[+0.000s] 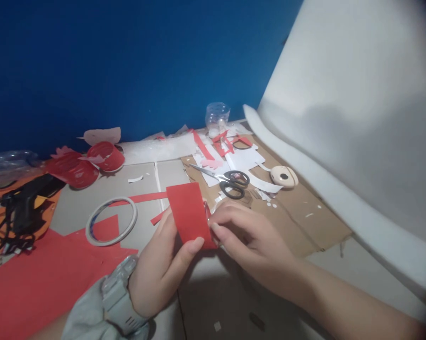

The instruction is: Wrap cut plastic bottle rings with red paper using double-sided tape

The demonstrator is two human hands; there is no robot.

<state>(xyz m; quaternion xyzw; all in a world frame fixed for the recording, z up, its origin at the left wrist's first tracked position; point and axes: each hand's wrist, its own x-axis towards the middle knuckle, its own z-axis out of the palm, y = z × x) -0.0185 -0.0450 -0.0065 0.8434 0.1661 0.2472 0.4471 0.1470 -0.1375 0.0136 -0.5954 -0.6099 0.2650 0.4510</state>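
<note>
A short cylinder wrapped in red paper (188, 210) lies on its side above the near edge of the work surface. My left hand (165, 264) is wrapped around it, thumb pressed on the paper and fingers mostly hidden behind. At its right end, my right hand (250, 231) pinches the rim with thumb and forefinger. Something shiny and clear shows at that rim, too small to make out. Just beyond my hands lie black-handled scissors (230, 182), slightly spread. To the left, a roll of double-sided tape (92, 231) rests on red paper scraps.
Two red cups (108, 157) with pink paper pieces stand at the back left. A black glue gun (30, 203) sits on orange paper. Red sheets (39, 283) cover the near left. Cardboard (297, 217) bears paper scraps and a white tape dispenser (283, 176); a clear plastic cup (217, 115) stands behind.
</note>
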